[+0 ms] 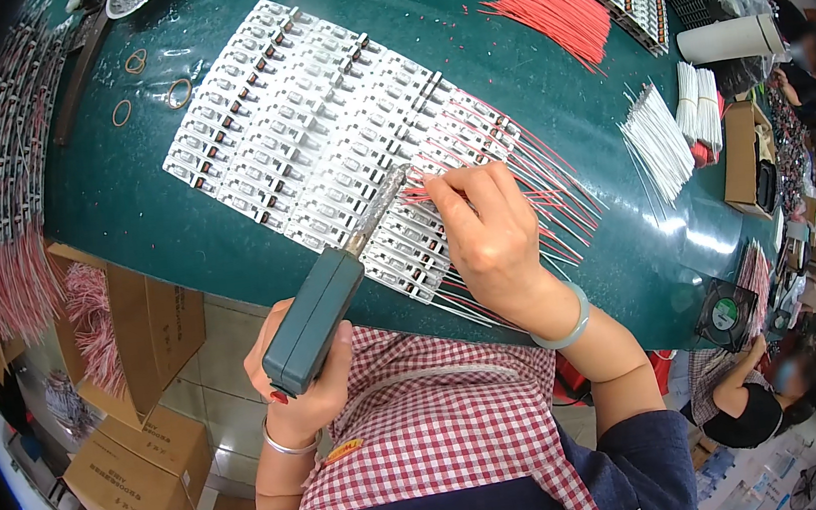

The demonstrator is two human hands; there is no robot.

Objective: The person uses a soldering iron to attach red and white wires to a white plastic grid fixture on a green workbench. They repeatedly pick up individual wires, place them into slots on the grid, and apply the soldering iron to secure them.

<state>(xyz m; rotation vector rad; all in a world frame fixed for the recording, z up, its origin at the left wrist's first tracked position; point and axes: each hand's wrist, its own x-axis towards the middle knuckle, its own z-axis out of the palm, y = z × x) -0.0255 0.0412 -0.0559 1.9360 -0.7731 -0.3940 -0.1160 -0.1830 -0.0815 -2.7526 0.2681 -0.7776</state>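
My left hand point(333, 369) is wrapped round the dark green body of a soldering gun point(313, 318). Its long metal tip points up and right, reaching the white modules beside my right fingertips. My right hand point(491, 230) pinches the end of a red wire point(418, 193) close to that tip; the exact contact is too small to make out. Several rows of small white modules point(312, 115) lie joined in a slanted sheet on the green table. Red and white wires point(563, 202) fan out to the right from the sheet's right-hand row, passing partly under my right hand.
Bundles of red wires point(556, 11) and white wires point(657, 146) lie on the green table point(145, 240). Rubber bands point(179, 93) are at the left. A small fan point(726, 311) stands at the right edge. Cardboard boxes point(141, 472) sit lower left. Another person point(746, 398) works at the right.
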